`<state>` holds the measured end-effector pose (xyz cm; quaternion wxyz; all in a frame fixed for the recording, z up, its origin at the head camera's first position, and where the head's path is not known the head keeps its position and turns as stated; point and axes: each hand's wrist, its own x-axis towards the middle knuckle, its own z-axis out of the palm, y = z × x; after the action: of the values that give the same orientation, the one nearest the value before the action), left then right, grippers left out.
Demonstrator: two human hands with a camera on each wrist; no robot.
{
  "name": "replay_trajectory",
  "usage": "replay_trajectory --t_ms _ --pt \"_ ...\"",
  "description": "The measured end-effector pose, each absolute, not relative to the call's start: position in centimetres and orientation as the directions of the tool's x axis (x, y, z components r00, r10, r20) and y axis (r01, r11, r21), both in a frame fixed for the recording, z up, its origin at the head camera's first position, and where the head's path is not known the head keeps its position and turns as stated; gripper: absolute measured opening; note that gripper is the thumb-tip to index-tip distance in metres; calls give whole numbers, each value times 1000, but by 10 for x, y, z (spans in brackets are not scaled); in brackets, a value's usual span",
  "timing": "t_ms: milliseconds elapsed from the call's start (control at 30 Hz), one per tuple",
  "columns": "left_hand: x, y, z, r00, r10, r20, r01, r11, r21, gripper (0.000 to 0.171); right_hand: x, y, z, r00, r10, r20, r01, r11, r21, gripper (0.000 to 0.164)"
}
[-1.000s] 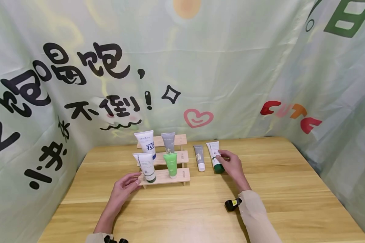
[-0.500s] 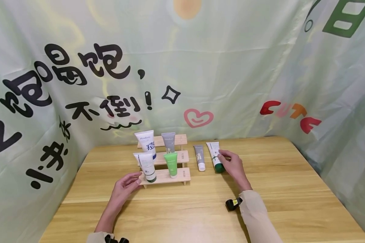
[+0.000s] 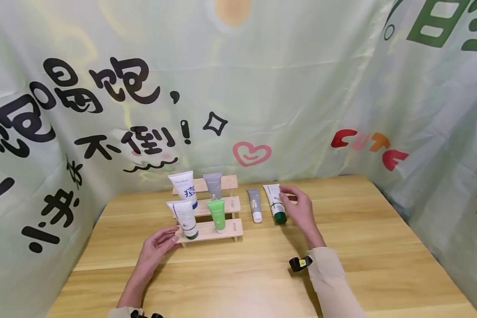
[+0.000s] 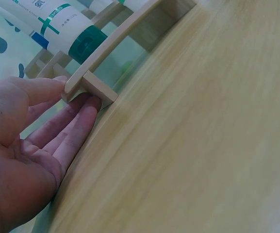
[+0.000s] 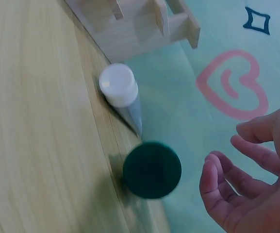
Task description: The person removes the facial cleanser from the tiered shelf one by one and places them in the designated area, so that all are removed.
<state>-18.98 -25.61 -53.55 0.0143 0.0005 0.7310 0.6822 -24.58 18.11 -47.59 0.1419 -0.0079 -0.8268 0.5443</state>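
Note:
My left hand pinches the left end of the lowest shelf of a three-step wooden display stand; the left wrist view shows its thumb at the shelf's end and fingers against the foot below. Above it on that shelf stands a white tube with a green cap, beside a green tube. My right hand is at the right side of a white tube lying on the table, its dark green cap towards me. In the right wrist view its loosely bent fingers hold nothing.
Higher on the stand are a white tube with blue lettering and a grey tube. Another grey tube with a white cap lies between stand and right hand. A printed cloth hangs behind the wooden table.
The head view has swung slightly right. My right hand has drawn a little away from the white tube it overlapped. The left hand stays at the stand.

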Motion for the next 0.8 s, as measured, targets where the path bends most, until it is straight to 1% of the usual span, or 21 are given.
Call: replay_trajectory --t_ms 133,200,300,467,600,800 --pt "-192 -259 -533 -1000 19 -11 -9 74 997 42 -246 166 -468 -954 103 282 -227 367 -902 27" --pt "-192 -259 -533 -1000 29 2 4 71 997 43 -244 159 -464 -953 73 292 -255 320 -912 28" --pt "-192 -259 -534 -999 42 15 17 71 997 43 -240 151 -456 -955 34 295 -279 235 -931 29" --pt "-189 -259 -533 -1000 15 -6 -5 72 997 43 -236 134 -434 -950 -43 310 -313 133 -940 35" --pt "-188 -257 -534 -1000 19 -19 -18 72 997 44 -235 121 -420 -944 -99 315 -325 99 -941 38" --pt "-189 -256 -536 -1000 15 -15 -14 70 997 43 -240 93 -412 -919 -186 349 -364 55 -930 43"
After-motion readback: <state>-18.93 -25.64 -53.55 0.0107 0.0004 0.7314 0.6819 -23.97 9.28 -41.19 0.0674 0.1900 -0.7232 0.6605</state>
